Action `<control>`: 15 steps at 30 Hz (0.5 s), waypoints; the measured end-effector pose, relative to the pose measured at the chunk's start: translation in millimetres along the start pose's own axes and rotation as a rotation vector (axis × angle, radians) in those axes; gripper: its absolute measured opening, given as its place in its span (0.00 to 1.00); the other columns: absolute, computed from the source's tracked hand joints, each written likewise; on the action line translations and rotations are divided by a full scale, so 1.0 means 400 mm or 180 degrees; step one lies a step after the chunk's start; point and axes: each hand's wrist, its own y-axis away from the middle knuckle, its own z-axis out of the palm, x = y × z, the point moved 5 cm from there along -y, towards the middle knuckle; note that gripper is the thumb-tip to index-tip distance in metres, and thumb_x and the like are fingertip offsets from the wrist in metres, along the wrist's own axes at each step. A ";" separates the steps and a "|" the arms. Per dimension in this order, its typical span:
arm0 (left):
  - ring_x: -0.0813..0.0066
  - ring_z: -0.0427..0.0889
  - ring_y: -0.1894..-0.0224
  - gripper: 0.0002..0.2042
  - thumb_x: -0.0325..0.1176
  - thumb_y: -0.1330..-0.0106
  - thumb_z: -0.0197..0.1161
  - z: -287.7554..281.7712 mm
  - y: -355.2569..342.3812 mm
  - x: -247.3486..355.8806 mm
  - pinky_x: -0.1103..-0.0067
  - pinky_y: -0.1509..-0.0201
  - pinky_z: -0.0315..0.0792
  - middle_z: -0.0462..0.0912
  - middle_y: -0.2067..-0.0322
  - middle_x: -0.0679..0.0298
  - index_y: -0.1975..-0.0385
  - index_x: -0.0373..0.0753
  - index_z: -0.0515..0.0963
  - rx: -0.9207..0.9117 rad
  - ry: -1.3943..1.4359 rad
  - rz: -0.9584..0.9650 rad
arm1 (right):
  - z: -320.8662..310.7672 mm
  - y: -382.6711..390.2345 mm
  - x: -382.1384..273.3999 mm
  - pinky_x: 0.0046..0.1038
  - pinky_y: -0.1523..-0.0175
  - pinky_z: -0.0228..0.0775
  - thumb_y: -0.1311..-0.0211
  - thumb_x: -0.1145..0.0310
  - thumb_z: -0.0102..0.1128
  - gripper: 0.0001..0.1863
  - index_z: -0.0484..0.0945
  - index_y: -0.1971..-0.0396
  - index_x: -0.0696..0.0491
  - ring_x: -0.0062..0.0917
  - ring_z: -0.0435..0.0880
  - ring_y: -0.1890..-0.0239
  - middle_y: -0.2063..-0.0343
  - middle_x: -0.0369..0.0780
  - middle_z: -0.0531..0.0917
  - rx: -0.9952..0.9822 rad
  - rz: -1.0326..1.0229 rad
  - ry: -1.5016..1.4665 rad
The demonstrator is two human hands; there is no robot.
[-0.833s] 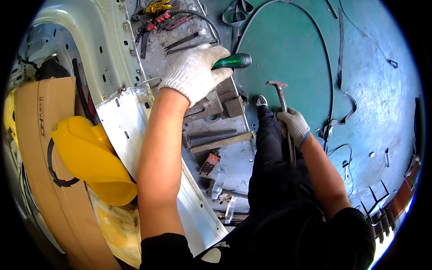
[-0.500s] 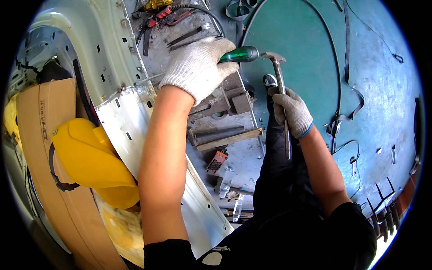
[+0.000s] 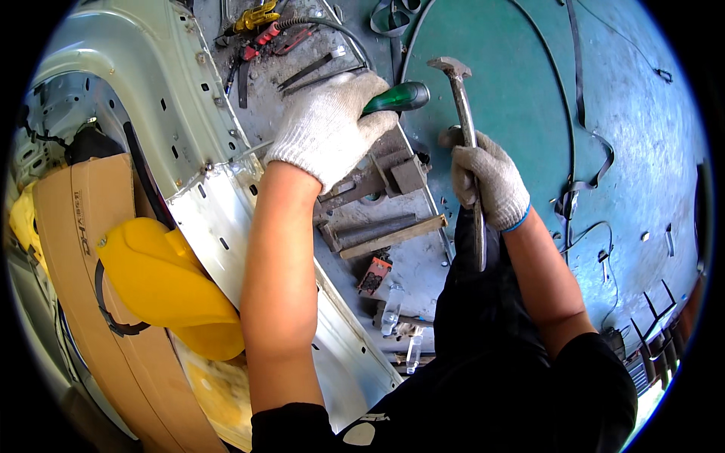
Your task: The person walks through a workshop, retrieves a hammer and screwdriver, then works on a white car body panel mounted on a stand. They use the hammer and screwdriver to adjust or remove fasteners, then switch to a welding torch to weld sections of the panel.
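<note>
My left hand (image 3: 328, 128), in a white knit glove, is closed around a screwdriver with a green and black handle (image 3: 400, 98). Its thin shaft emerges left of the glove and points at the seam of a pale metal car body panel (image 3: 219, 211); whether the tip touches is unclear. In my gloved right hand (image 3: 495, 181) is a metal hammer (image 3: 462, 98), gripped around the handle. The hammer head stands just beyond and to the right of the screwdriver's butt end, apart from it.
A yellow face-shield helmet (image 3: 166, 279) and a cardboard piece (image 3: 83, 249) lie at left. Beneath my left arm, a grey surface (image 3: 355, 275) bears a wooden strip (image 3: 396, 236), metal blocks and clear bottles. Pliers (image 3: 264, 38) lie beyond; a cable (image 3: 563, 113) loops over the green floor.
The hammer has shifted farther from me and slightly left, its head now beyond the screwdriver's end. My left hand keeps its hold on the screwdriver. The whole view has shifted slightly.
</note>
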 end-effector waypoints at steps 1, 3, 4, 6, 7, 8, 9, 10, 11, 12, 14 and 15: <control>0.45 0.85 0.44 0.23 0.44 0.30 0.71 0.003 0.000 -0.003 0.63 0.39 0.79 0.86 0.46 0.47 0.42 0.35 0.84 -0.0005 0.0005 -0.0012 | 0.000 0.003 0.004 0.23 0.81 0.60 0.27 0.70 0.54 0.20 0.72 0.41 0.65 0.18 0.67 0.87 0.83 0.33 0.72 0.0087 0.0083 0.0001; 0.45 0.85 0.43 0.23 0.44 0.30 0.71 0.003 0.002 -0.001 0.62 0.39 0.78 0.86 0.46 0.46 0.41 0.34 0.83 -0.0032 -0.0009 -0.0020 | 0.009 0.017 0.004 0.23 0.81 0.61 0.26 0.68 0.55 0.18 0.74 0.43 0.63 0.18 0.69 0.87 0.83 0.34 0.74 -0.0042 0.0057 -0.0216; 0.45 0.85 0.43 0.23 0.44 0.30 0.71 0.002 0.002 0.000 0.62 0.39 0.78 0.86 0.46 0.46 0.41 0.34 0.83 -0.0002 -0.0016 0.0004 | 0.013 0.024 0.006 0.23 0.81 0.62 0.26 0.68 0.56 0.17 0.76 0.44 0.62 0.18 0.70 0.87 0.83 0.34 0.75 -0.0111 0.0052 -0.0324; 0.45 0.85 0.44 0.23 0.44 0.30 0.71 0.002 0.003 0.002 0.62 0.39 0.79 0.86 0.46 0.46 0.41 0.34 0.83 0.0050 -0.0032 0.0050 | 0.021 0.036 0.011 0.24 0.81 0.61 0.26 0.68 0.55 0.16 0.75 0.46 0.61 0.20 0.69 0.88 0.84 0.35 0.75 -0.0254 0.0015 -0.0462; 0.45 0.85 0.44 0.23 0.44 0.30 0.71 0.004 0.003 0.001 0.62 0.39 0.79 0.86 0.46 0.47 0.41 0.34 0.83 0.0018 -0.0034 0.0031 | 0.030 0.045 0.016 0.24 0.82 0.61 0.26 0.68 0.56 0.15 0.75 0.46 0.61 0.20 0.69 0.88 0.84 0.35 0.75 -0.0311 0.0010 -0.0527; 0.45 0.85 0.44 0.23 0.44 0.30 0.71 0.006 0.002 0.000 0.62 0.39 0.79 0.86 0.46 0.47 0.41 0.35 0.83 -0.0014 -0.0035 0.0012 | 0.040 0.054 0.020 0.24 0.82 0.61 0.26 0.68 0.56 0.15 0.75 0.46 0.61 0.20 0.69 0.88 0.84 0.35 0.74 -0.0367 0.0005 -0.0593; 0.45 0.85 0.44 0.23 0.43 0.30 0.71 0.007 0.000 0.000 0.62 0.39 0.79 0.86 0.46 0.47 0.42 0.35 0.83 -0.0041 -0.0036 -0.0005 | 0.047 0.060 0.025 0.24 0.82 0.62 0.27 0.68 0.58 0.15 0.75 0.48 0.61 0.20 0.70 0.88 0.84 0.36 0.75 -0.0289 0.0145 -0.0457; 0.45 0.85 0.44 0.23 0.43 0.30 0.71 0.010 -0.001 -0.002 0.62 0.39 0.79 0.86 0.46 0.47 0.42 0.35 0.83 -0.0081 -0.0044 -0.0030 | 0.066 0.063 0.013 0.23 0.83 0.61 0.30 0.71 0.55 0.16 0.73 0.47 0.63 0.20 0.68 0.89 0.85 0.36 0.73 -0.0310 0.0251 -0.0105; 0.45 0.85 0.43 0.23 0.43 0.30 0.71 0.014 -0.002 -0.003 0.62 0.39 0.79 0.86 0.46 0.47 0.42 0.35 0.83 -0.0121 -0.0053 -0.0054 | 0.073 0.065 0.016 0.23 0.83 0.61 0.30 0.71 0.56 0.15 0.73 0.48 0.63 0.20 0.68 0.89 0.85 0.36 0.74 -0.0362 0.0259 -0.0108; 0.45 0.85 0.43 0.23 0.43 0.30 0.71 0.016 -0.001 -0.004 0.62 0.39 0.79 0.86 0.46 0.47 0.42 0.35 0.83 -0.0157 -0.0061 -0.0087 | 0.077 0.067 0.019 0.23 0.83 0.61 0.30 0.72 0.56 0.15 0.73 0.48 0.63 0.20 0.68 0.89 0.85 0.36 0.74 -0.0421 0.0270 -0.0106; 0.45 0.85 0.43 0.23 0.43 0.31 0.71 0.010 -0.001 -0.001 0.63 0.38 0.79 0.86 0.46 0.47 0.41 0.35 0.84 -0.0133 0.0021 -0.0120 | 0.069 0.061 0.018 0.23 0.83 0.61 0.30 0.71 0.56 0.16 0.73 0.47 0.61 0.20 0.68 0.89 0.85 0.35 0.73 -0.0396 0.0233 -0.0185; 0.45 0.85 0.43 0.23 0.43 0.31 0.71 0.007 -0.001 -0.001 0.63 0.38 0.79 0.86 0.46 0.47 0.41 0.35 0.84 -0.0120 0.0064 -0.0135 | 0.061 0.057 0.016 0.23 0.83 0.61 0.30 0.71 0.56 0.16 0.72 0.47 0.61 0.20 0.68 0.89 0.85 0.35 0.73 -0.0309 0.0195 -0.0247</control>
